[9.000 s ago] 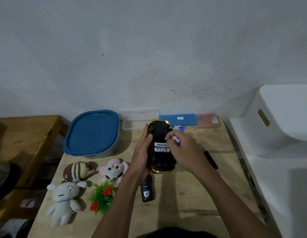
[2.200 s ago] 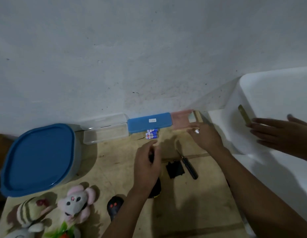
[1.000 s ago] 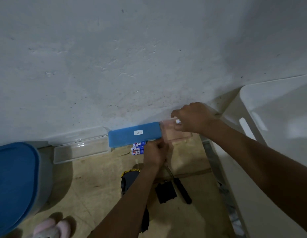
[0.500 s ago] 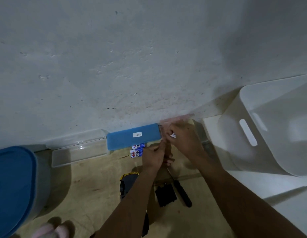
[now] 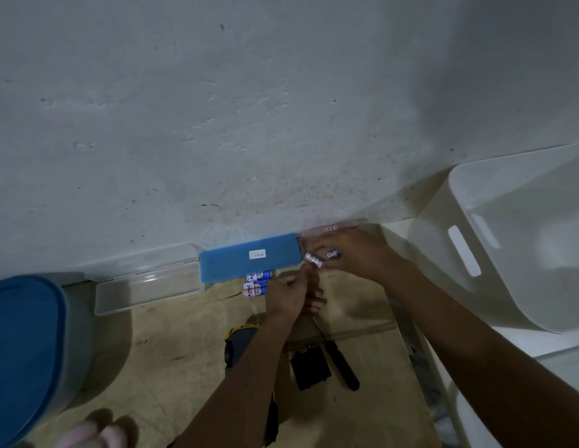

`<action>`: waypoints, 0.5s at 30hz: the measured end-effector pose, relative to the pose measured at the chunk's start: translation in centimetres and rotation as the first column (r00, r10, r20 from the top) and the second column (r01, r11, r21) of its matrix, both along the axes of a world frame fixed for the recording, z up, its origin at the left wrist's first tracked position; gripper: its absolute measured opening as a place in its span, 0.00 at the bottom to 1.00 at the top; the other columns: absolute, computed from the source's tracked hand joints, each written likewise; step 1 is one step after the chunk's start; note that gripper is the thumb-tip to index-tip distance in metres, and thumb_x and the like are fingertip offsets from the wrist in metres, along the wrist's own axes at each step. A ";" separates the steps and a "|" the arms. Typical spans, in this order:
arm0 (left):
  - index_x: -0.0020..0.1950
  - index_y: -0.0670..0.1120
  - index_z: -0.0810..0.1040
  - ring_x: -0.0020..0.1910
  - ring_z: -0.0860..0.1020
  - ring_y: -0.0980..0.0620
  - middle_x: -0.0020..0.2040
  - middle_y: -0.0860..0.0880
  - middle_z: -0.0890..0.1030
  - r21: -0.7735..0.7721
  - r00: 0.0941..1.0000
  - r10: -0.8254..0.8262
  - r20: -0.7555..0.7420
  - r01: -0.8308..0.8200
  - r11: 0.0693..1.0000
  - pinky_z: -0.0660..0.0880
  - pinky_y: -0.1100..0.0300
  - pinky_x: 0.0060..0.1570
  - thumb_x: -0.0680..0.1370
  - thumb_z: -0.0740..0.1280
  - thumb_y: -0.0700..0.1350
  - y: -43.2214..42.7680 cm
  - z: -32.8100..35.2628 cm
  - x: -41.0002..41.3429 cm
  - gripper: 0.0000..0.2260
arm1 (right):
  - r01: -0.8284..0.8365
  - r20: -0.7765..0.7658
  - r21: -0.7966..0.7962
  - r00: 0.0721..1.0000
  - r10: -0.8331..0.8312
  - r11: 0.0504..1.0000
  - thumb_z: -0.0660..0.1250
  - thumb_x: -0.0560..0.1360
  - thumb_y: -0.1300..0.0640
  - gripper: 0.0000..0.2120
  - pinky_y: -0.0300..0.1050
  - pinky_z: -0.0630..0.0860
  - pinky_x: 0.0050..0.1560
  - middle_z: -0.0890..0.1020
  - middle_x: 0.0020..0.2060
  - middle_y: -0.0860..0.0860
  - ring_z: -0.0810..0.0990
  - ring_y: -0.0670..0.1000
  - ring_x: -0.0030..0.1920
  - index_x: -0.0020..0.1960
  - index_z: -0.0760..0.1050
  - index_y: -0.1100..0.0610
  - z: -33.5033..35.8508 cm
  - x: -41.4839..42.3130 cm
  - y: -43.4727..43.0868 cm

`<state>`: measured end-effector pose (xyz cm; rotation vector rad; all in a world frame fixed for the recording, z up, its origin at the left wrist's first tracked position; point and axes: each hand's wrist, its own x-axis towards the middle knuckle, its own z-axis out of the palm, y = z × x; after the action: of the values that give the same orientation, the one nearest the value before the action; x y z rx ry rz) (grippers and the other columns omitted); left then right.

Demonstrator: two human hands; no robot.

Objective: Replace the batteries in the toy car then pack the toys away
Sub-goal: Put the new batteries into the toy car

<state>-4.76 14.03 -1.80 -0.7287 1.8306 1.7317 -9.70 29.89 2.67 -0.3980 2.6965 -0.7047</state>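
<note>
Blue-labelled battery [image 5: 333,254] sits in the curled fingers of the right hand [image 5: 356,253], and the left hand [image 5: 286,295] pinches a pale battery [image 5: 314,259] beside it, both just before the pink case [image 5: 333,225]. At six o'clock from the left hand the toy car [image 5: 239,345] lies on the counter [image 5: 184,350], partly under that forearm.

Batteries [image 5: 256,283] lie before the case [image 5: 236,260]; screwdriver [image 5: 341,363] right of cover [image 5: 310,367].

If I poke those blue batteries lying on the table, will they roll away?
Probably yes: the batteries are smooth round cylinders lying sideways on the flat wooden table. They look stiff, not squishy. The blue case behind them would likely stop them.
</note>
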 end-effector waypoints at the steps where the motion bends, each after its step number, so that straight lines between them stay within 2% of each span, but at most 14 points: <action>1: 0.47 0.37 0.84 0.26 0.83 0.47 0.35 0.39 0.85 0.007 1.000 0.000 -0.002 0.000 1.000 0.81 0.58 0.28 0.79 0.69 0.52 0.0 0.0 0.0 0.17 | 0.030 -0.028 -0.035 0.999 -0.031 0.999 0.72 0.73 0.50 0.13 0.39 0.76 0.47 0.84 0.52 0.46 0.82 0.47 0.49 0.57 0.81 0.49 0.6 0.5 0.1; 3: 0.47 0.38 0.84 0.25 0.82 0.48 0.35 0.39 0.85 0.026 1.000 0.009 -0.008 -0.009 1.000 0.80 0.59 0.26 0.79 0.69 0.52 0.0 0.2 0.0 0.16 | 0.139 -0.128 -0.156 0.979 -0.159 0.978 0.72 0.72 0.50 0.10 0.42 0.79 0.43 0.85 0.44 0.46 0.82 0.45 0.42 0.52 0.82 0.50 1.2 1.6 0.2; 4: 0.46 0.39 0.84 0.25 0.82 0.49 0.35 0.39 0.85 0.029 1.000 0.009 -0.011 -0.009 1.000 0.80 0.59 0.26 0.79 0.69 0.51 0.0 0.2 0.0 0.15 | 0.202 -0.228 -0.220 0.940 -0.252 0.954 0.72 0.73 0.51 0.08 0.44 0.80 0.43 0.84 0.43 0.46 0.82 0.45 0.41 0.51 0.82 0.51 1.1 2.1 0.3; 6: 0.47 0.39 0.84 0.26 0.82 0.49 0.36 0.39 0.85 0.025 1.000 0.002 -0.007 -0.002 1.000 0.80 0.59 0.27 0.79 0.68 0.51 0.1 0.3 0.1 0.15 | 0.313 -0.406 -0.314 0.809 -0.425 0.896 0.68 0.74 0.54 0.09 0.44 0.79 0.47 0.82 0.47 0.48 0.80 0.47 0.46 0.54 0.81 0.53 0.5 3.1 0.3; 7: 0.48 0.39 0.83 0.28 0.83 0.48 0.36 0.40 0.86 0.019 1.000 0.005 0.004 -0.005 1.000 0.80 0.59 0.27 0.80 0.67 0.52 0.1 0.3 0.1 0.15 | 0.352 -0.420 -0.326 0.778 -0.467 0.878 0.67 0.76 0.55 0.12 0.43 0.77 0.52 0.81 0.52 0.49 0.80 0.48 0.51 0.58 0.80 0.54 0.1 3.4 0.4; 8: 0.49 0.39 0.83 0.30 0.84 0.46 0.37 0.40 0.86 0.013 1.000 0.012 0.021 -0.012 1.000 0.80 0.59 0.28 0.81 0.66 0.51 0.1 0.4 0.1 0.15 | 0.376 -0.392 -0.307 0.787 -0.476 0.874 0.65 0.77 0.55 0.14 0.45 0.76 0.57 0.79 0.58 0.51 0.78 0.50 0.56 0.61 0.78 0.55 -0.5 3.6 0.5; 10: 0.50 0.39 0.82 0.34 0.84 0.44 0.39 0.40 0.86 0.020 0.998 0.027 0.057 -0.028 0.999 0.81 0.57 0.32 0.83 0.63 0.51 0.1 0.4 0.0 0.16 | 0.364 -0.281 -0.226 0.864 -0.418 0.904 0.64 0.79 0.55 0.15 0.49 0.73 0.64 0.77 0.64 0.53 0.75 0.52 0.62 0.63 0.77 0.55 -2.0 4.1 0.6; 12: 0.52 0.38 0.81 0.36 0.85 0.43 0.39 0.39 0.86 0.045 0.996 0.031 0.080 -0.035 0.998 0.81 0.55 0.35 0.83 0.62 0.51 0.1 0.6 0.0 0.17 | 0.326 -0.218 -0.171 0.908 -0.358 0.930 0.65 0.79 0.57 0.12 0.49 0.71 0.67 0.77 0.65 0.53 0.75 0.52 0.64 0.61 0.79 0.56 -3.2 4.5 0.5; 15: 0.52 0.40 0.82 0.31 0.85 0.48 0.38 0.41 0.86 0.013 0.999 -0.006 0.050 0.005 1.000 0.81 0.59 0.30 0.81 0.65 0.53 0.1 0.6 0.1 0.17 | 0.341 -0.225 -0.196 0.897 -0.380 0.919 0.67 0.77 0.60 0.12 0.41 0.67 0.66 0.75 0.66 0.54 0.73 0.52 0.65 0.60 0.80 0.57 -3.9 5.3 0.2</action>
<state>-4.66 14.10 -1.21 -0.7540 1.7854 1.7050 -4.37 30.06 -1.21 -0.0144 3.0136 -1.0317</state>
